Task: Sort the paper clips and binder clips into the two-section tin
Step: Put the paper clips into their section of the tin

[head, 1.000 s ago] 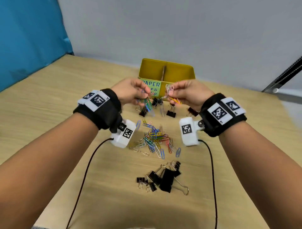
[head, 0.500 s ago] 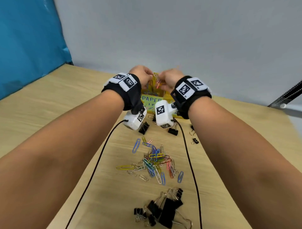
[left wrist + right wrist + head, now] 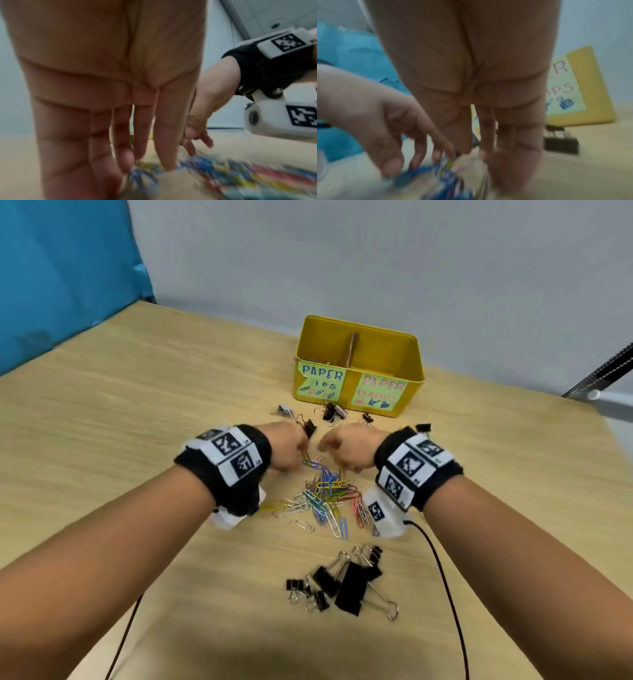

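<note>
The yellow two-section tin stands at the back of the table, with a brown divider and two paper labels on its front. Coloured paper clips lie in a heap in the middle. My left hand and right hand reach down side by side at the heap's far edge. The left fingers are straight, tips on blurred paper clips. The right fingers also point straight down to the table. Neither hand holds anything. Black binder clips lie in a group near me.
More binder clips lie scattered just in front of the tin, one right beyond my left hand and one beside my right fingers. Black cables trail from both wrist cameras. A blue curtain hangs at the left.
Both hands were at the tin with paper clips half a second ago. They have come back down to the heap of paper clips, now holding nothing.
</note>
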A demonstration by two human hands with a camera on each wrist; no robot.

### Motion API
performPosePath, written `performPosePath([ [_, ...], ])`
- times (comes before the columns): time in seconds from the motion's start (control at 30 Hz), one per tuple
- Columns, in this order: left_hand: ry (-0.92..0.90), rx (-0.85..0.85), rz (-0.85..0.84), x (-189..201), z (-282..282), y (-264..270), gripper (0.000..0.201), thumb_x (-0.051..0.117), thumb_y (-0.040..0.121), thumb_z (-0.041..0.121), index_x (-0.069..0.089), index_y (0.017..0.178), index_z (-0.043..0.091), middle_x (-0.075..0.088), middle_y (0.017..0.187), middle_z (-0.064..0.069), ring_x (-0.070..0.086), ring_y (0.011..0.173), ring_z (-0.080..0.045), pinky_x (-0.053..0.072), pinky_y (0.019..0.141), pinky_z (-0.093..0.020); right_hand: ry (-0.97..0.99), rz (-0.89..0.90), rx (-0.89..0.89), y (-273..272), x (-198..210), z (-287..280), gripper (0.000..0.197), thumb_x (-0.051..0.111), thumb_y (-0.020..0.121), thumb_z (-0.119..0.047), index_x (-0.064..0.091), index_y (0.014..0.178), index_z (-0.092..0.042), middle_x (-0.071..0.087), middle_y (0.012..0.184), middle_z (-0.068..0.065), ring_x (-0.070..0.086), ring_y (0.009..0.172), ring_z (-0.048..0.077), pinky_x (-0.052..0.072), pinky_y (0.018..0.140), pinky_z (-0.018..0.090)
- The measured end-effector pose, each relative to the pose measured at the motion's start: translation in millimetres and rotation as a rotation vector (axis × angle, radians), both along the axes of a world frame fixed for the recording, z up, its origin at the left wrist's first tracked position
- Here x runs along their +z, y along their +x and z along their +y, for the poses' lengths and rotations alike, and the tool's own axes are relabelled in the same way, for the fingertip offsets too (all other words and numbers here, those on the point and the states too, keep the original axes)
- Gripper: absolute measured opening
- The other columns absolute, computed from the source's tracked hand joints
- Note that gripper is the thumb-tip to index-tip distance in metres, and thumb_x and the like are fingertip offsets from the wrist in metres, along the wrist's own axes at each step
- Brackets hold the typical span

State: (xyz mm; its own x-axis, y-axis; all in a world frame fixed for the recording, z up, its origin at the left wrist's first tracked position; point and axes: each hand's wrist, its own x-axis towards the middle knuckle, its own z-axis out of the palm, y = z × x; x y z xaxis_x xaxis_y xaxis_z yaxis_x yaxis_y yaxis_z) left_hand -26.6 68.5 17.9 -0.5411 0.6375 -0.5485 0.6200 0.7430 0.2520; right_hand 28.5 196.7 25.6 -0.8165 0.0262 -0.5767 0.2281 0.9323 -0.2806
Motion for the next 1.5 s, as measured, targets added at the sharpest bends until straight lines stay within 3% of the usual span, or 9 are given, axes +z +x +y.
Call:
performPosePath([
  [0.13,0.031,-0.073,0.068,-13,-3,22,0.043,0.042,0.09,0.003,0.05,0.132,0.007,0.044,0.131,-0.018,0.053,0.114,-0.033,0.045,0.094,-0.034,0.079,0.115,0.107,17,-23,-10,0.047,0.037,0.09,0.002,0.051,0.132,-0.014,0.045,0.129,0.014,0.051,0.119,0.03,0.04,0.103,0.032],
  [0.33,0.057,-0.024,0.005,-12,-30,26,0.053,0.063,0.083,0.021,0.049,0.134,0.017,0.047,0.134,-0.009,0.048,0.121,-0.025,0.041,0.099,-0.029,0.057,0.085,0.08,50,-13,12,0.041,0.054,0.089,-0.02,0.052,0.13,-0.02,0.046,0.128,0.011,0.049,0.119,0.026,0.037,0.1,0.027],
  [0.43,-0.031,0.029,-0.025,-15,-44,30,0.088,0.076,0.065,0.048,0.035,0.14,0.026,0.035,0.134,-0.005,0.035,0.127,-0.026,0.039,0.106,-0.044,0.118,0.014,-0.039,70,-16,22,0.078,0.072,0.072,-0.046,0.036,0.138,-0.025,0.038,0.132,0.01,0.047,0.121,0.028,0.041,0.104,0.037],
  [0.57,0.01,0.069,0.002,-24,-29,50,0.098,0.079,0.059,0.052,0.031,0.139,0.024,0.032,0.135,-0.007,0.03,0.129,-0.027,0.039,0.106,-0.046,0.075,0.07,-0.078,71,-32,7,0.091,0.08,0.062,-0.044,0.033,0.138,-0.025,0.036,0.129,0.009,0.046,0.119,0.029,0.043,0.103,0.044],
  [0.87,0.139,0.097,0.096,-29,-3,51,0.041,0.064,0.084,0.018,0.05,0.121,0.007,0.05,0.124,-0.018,0.053,0.112,-0.033,0.044,0.089,-0.035,0.094,0.26,0.004,47,-32,-11,0.035,0.068,0.081,-0.019,0.061,0.114,-0.009,0.058,0.116,0.015,0.056,0.106,0.028,0.041,0.084,0.028],
  [1.03,0.245,0.252,-0.086,-23,-4,35,0.028,0.063,0.086,0.01,0.06,0.113,0.002,0.057,0.111,-0.017,0.062,0.083,-0.028,0.051,0.055,-0.026,-0.24,0.219,-0.33,42,-36,6,0.02,0.066,0.083,-0.003,0.068,0.102,-0.005,0.066,0.079,0.008,0.058,0.05,0.013,0.054,0.055,0.021],
  [1.13,0.379,0.357,-0.215,-22,-8,23,0.021,0.062,0.085,0.003,0.061,0.106,-0.002,0.057,0.095,-0.019,0.059,0.065,-0.023,0.06,0.069,-0.04,-0.408,0.211,-0.467,37,-34,19,0.023,0.065,0.082,0.0,0.067,0.105,0.0,0.062,0.068,0.003,0.058,0.038,0.003,0.053,0.049,0.014],
  [1.3,0.653,0.488,-0.47,-8,-13,4,0.023,0.055,0.084,-0.013,0.053,0.071,0.005,0.053,0.06,-0.008,0.06,0.042,-0.008,0.053,0.041,-0.015,-0.681,0.273,-0.547,25,-11,28,0.028,0.059,0.083,0.009,0.06,0.111,0.012,0.061,0.067,0.006,0.059,0.037,0.0,0.052,0.046,0.008],
  [1.5,0.949,0.598,-0.602,33,-4,-35,0.025,0.055,0.083,-0.014,0.053,0.07,0.007,0.065,0.042,0.003,0.063,0.04,-0.003,0.055,0.044,-0.016,-0.931,0.398,-0.605,-12,44,37,0.018,0.055,0.086,0.006,0.064,0.079,-0.008,0.067,0.046,-0.007,0.062,0.04,0.002,0.053,0.047,0.009],
])
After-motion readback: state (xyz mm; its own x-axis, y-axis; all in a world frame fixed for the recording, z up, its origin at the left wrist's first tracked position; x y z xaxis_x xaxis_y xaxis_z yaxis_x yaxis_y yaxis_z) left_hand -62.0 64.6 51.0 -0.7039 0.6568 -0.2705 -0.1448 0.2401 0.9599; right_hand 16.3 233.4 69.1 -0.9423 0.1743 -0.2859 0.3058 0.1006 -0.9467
